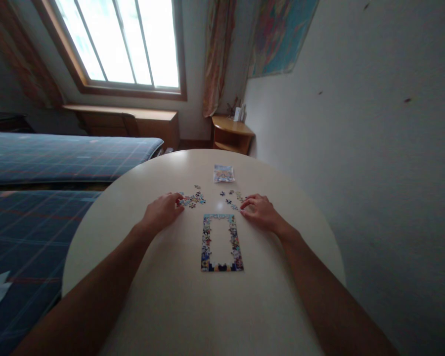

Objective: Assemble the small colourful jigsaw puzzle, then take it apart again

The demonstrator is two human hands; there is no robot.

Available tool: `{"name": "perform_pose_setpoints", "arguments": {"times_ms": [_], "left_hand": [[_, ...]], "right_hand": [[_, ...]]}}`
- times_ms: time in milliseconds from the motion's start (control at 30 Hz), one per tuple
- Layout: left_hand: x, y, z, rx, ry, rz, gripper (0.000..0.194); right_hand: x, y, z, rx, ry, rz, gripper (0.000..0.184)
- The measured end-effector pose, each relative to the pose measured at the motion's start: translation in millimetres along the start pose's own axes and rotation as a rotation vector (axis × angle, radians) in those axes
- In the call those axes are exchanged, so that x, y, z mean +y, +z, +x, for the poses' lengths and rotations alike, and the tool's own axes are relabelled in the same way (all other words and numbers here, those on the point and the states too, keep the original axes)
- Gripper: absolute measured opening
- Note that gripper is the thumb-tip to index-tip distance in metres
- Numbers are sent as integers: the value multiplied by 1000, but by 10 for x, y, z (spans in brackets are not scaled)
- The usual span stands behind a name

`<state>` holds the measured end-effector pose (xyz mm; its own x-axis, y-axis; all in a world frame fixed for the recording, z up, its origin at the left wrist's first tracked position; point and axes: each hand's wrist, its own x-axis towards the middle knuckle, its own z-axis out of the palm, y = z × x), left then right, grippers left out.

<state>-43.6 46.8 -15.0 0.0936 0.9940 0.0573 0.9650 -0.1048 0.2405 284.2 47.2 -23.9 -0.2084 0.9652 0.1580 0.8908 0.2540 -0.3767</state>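
An assembled jigsaw puzzle border (205, 242) lies flat on the round table, with a bare middle. Beyond its left corner is a heap of loose puzzle pieces (195, 200). My left hand (163, 209) rests at the left edge of this heap, fingertips touching or very near the outer pieces, thumb apart from the fingers. A looser scatter of puzzle pieces (229, 201) spreads to the right. Beside it is my right hand (261, 211), fingers bent and parted from the thumb, tips close to the nearest pieces. Neither hand visibly holds a piece.
The pale round table (163, 296) carries a small printed picture sheet (223, 173) at the back. Beds with plaid covers (59, 155) stand on the left, and a white wall (374, 173) runs along the right. A wooden corner shelf (233, 126) is behind the table.
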Motion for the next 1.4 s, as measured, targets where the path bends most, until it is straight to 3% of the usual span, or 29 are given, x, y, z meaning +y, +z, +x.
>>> {"name": "perform_pose_setpoints", "arguments": {"times_ms": [400, 667, 867, 1133, 1400], "left_hand": [[-183, 70, 138, 0, 31, -219, 35], [-246, 76, 180, 22, 38, -241, 34], [-295, -19, 151, 67, -39, -157, 29], [-403, -64, 140, 77, -166, -12, 33], [-393, -49, 149, 66, -181, 28, 38]], "right_hand": [[12, -8, -12, -26, 14, -4, 18], [109, -52, -16, -5, 57, -51, 16], [257, -87, -13, 17, 73, -64, 11], [507, -90, 29, 143, 201, -32, 27], [487, -6, 54, 172, 246, -45, 23]]}}
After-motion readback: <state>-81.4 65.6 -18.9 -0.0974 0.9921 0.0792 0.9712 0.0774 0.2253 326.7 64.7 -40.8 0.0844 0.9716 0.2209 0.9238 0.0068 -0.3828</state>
